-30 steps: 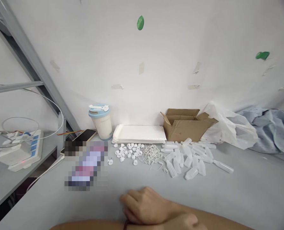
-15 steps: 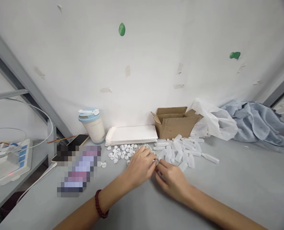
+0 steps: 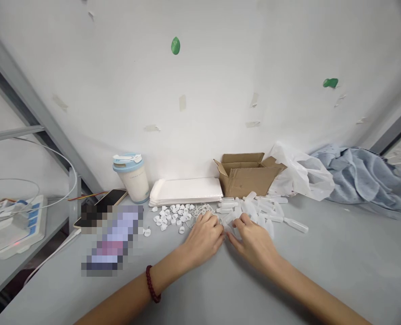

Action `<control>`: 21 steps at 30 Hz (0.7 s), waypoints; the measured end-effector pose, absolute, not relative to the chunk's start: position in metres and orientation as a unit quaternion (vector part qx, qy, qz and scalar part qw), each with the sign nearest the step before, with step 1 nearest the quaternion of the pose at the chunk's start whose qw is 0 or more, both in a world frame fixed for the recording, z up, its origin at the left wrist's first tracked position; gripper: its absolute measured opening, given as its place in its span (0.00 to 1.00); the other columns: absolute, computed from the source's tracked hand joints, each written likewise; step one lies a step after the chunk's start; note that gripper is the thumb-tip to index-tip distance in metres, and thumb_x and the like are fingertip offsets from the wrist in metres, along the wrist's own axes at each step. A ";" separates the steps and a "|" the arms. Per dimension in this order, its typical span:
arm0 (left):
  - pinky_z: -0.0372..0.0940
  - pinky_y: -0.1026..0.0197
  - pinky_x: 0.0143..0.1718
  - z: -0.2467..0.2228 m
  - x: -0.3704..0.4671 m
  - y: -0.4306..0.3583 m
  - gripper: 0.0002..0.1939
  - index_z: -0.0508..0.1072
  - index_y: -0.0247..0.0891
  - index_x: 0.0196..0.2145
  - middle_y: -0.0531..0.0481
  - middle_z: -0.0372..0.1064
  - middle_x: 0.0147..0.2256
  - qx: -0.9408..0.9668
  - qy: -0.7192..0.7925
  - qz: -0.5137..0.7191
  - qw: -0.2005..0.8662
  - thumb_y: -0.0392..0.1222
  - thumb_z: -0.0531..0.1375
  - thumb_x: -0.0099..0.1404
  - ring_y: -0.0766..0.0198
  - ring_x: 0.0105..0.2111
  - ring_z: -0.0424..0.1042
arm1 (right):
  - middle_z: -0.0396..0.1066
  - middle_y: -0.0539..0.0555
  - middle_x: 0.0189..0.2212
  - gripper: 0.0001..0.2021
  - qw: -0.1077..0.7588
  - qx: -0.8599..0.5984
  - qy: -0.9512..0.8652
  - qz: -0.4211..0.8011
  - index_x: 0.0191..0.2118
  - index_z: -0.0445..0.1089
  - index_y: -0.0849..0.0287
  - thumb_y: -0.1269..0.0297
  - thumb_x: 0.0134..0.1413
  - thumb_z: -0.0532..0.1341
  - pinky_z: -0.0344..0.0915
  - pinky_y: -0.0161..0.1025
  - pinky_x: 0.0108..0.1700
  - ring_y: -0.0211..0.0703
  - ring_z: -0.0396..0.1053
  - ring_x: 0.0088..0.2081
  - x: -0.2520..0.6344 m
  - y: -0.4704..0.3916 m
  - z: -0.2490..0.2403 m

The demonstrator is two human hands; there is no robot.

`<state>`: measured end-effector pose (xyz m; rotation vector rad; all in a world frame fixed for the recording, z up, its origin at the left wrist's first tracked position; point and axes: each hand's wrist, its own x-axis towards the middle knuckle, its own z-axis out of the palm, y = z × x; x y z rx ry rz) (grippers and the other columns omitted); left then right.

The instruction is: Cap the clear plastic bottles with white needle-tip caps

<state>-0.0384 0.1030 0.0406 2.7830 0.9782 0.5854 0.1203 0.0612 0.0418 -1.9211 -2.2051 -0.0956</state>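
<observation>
My left hand (image 3: 205,237) is closed, its fingers curled down near the table. Whatever it may hold is hidden behind the fingers. Close on its right, my right hand (image 3: 254,240) has its thumb and bent forefinger apart, at the front edge of a pile of translucent plastic squeeze bottles (image 3: 251,207). Small white caps (image 3: 168,215) lie scattered beyond and left of my left hand. Just behind its knuckles sits a tangle of thin white loops (image 3: 202,209).
Behind the pile stand an open cardboard box (image 3: 251,179), a stack of white sleeves (image 3: 186,188) and a lidded cup (image 3: 132,180). Left are a phone (image 3: 110,201) and a power strip (image 3: 27,230). A plastic bag (image 3: 305,176) and blue cloth (image 3: 362,176) lie at right.
My hands have come slightly apart. The right hand has moved a little right and spread its thumb from its fingers; the left has drawn slightly nearer, uncovering the white loops.
</observation>
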 end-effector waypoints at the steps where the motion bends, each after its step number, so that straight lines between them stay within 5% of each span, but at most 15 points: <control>1: 0.59 0.55 0.37 0.040 -0.039 0.104 0.08 0.68 0.38 0.27 0.48 0.65 0.31 0.919 0.329 0.204 0.074 0.34 0.54 0.64 0.57 0.36 0.62 | 0.66 0.58 0.34 0.06 0.104 -0.654 -0.749 -0.029 0.33 0.68 0.63 0.67 0.56 0.56 0.55 0.35 0.25 0.45 0.70 0.29 0.120 0.061 0.042; 13: 0.64 0.64 0.28 0.058 -0.045 0.123 0.09 0.67 0.37 0.31 0.51 0.71 0.29 0.778 0.456 0.391 0.187 0.36 0.49 0.66 0.64 0.29 0.70 | 0.65 0.59 0.34 0.09 0.080 -0.653 -0.752 -0.053 0.32 0.70 0.63 0.65 0.57 0.55 0.56 0.35 0.24 0.46 0.71 0.30 0.119 0.062 0.037; 21: 0.63 0.58 0.34 0.043 -0.082 0.096 0.08 0.69 0.37 0.30 0.49 0.70 0.29 0.802 0.391 0.435 0.124 0.35 0.52 0.65 0.61 0.31 0.67 | 0.67 0.54 0.32 0.11 0.197 -0.606 -0.771 -0.009 0.31 0.66 0.59 0.60 0.58 0.52 0.58 0.35 0.23 0.39 0.67 0.23 0.131 0.058 0.044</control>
